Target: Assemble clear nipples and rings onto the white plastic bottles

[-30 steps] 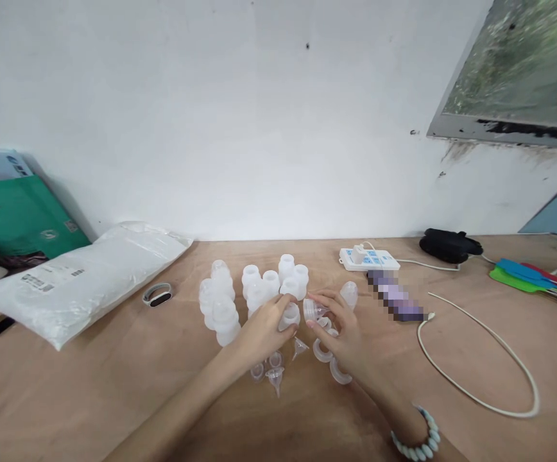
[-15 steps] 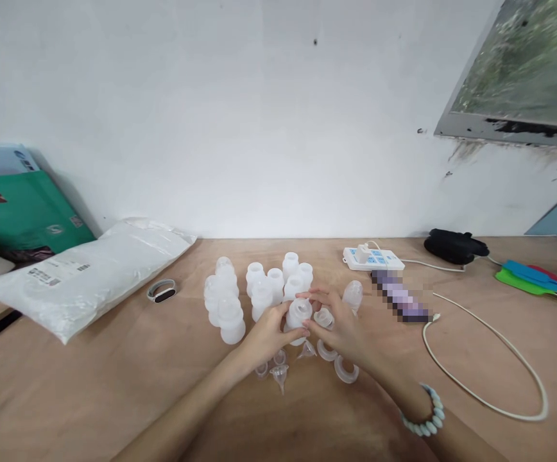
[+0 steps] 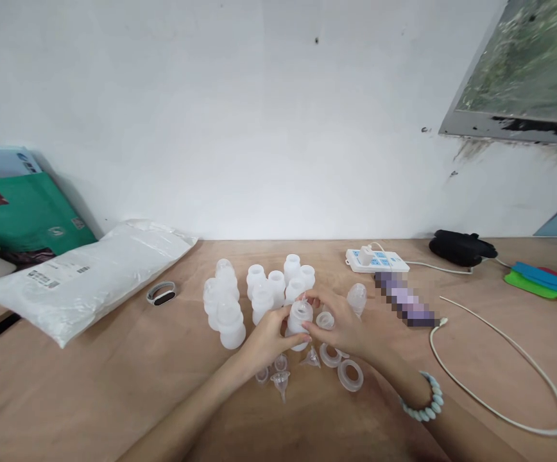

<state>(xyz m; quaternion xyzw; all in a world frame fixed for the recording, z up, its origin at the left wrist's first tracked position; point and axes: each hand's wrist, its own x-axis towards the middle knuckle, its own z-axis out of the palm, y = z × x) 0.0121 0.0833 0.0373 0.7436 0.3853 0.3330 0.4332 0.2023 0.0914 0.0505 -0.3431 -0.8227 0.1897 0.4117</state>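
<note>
A whitish translucent baby bottle with an uncapped-looking neck stands upright between my two hands. My left hand is closed round its left side, thumb across the front. My right hand grips its right side with the thumb at the front and the fingers behind the rim; a small clear tip shows beside those fingertips. Close to my wrists lie clear teats and translucent rings. Just right of my right hand is a clear dome cap. My fingers hide part of the bottle.
Behind and left stand several white bottles, and domed ones in a cluster. A wristband and a white plastic parcel lie leftward. To the right are a power strip, a blurred phone, a cable and coloured spatulas.
The clear piece at the bottle's mouth has shifted towards the back rim near my right fingertips. Both hands remain around the bottle, and the view has moved slightly.
</note>
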